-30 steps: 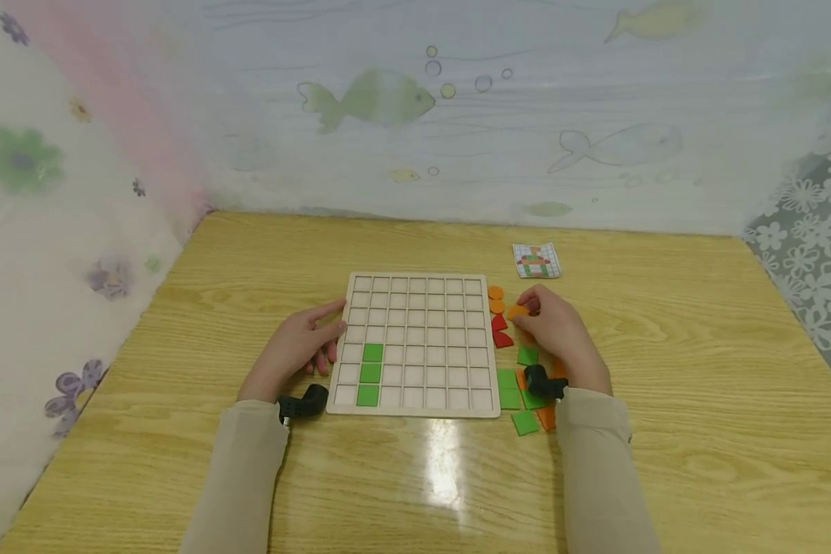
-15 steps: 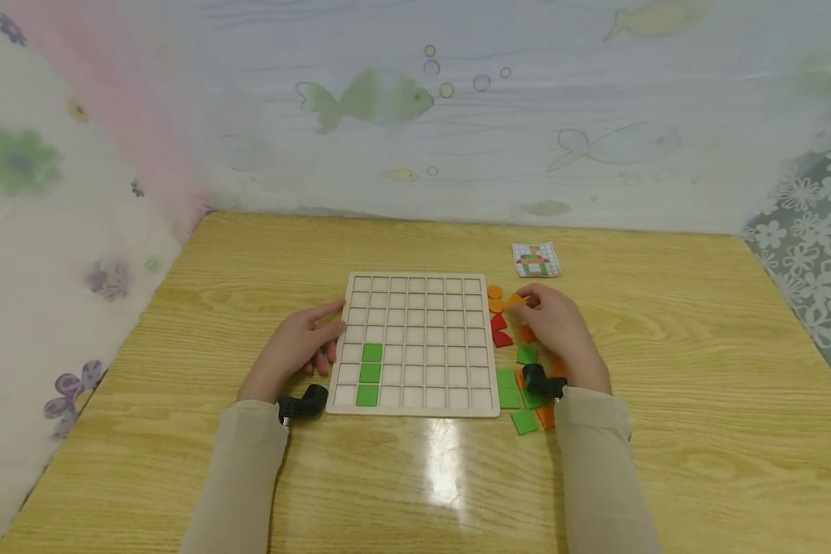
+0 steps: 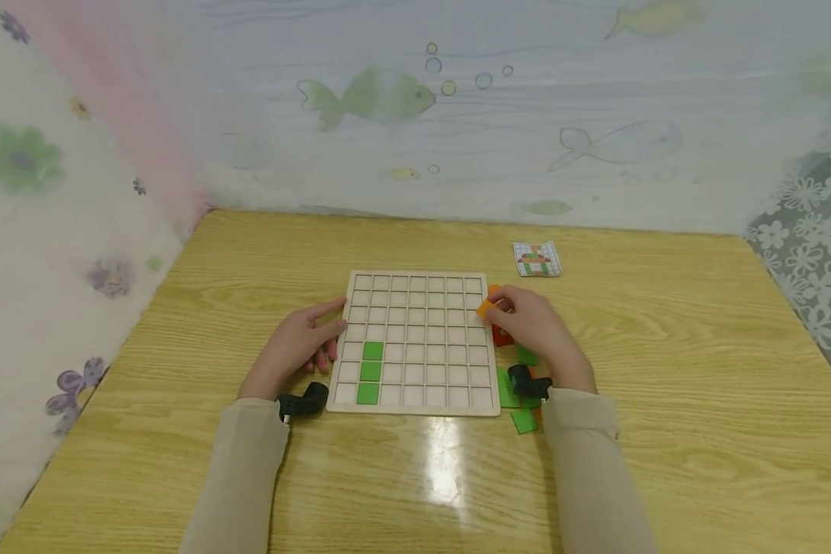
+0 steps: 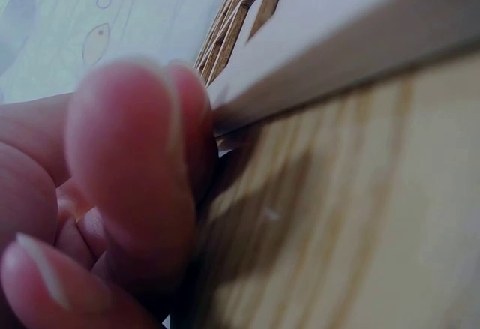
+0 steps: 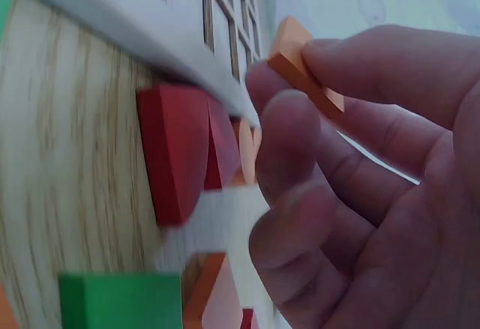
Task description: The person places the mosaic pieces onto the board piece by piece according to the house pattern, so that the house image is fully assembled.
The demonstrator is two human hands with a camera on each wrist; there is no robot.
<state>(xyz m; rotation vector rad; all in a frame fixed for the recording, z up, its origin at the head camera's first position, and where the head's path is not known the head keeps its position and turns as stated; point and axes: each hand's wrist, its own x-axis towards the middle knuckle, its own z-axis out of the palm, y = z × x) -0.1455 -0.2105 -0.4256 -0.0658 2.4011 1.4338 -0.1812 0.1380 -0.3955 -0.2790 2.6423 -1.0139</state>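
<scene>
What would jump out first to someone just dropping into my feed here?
Probably the pale wooden grid board in the middle of the table, with three bright green square tiles stacked in a column toward its near left corner. Next, the right hand pinching a flat orange tile at the board's right edge. Beyond the far right corner lies a small printed paper card.
</scene>
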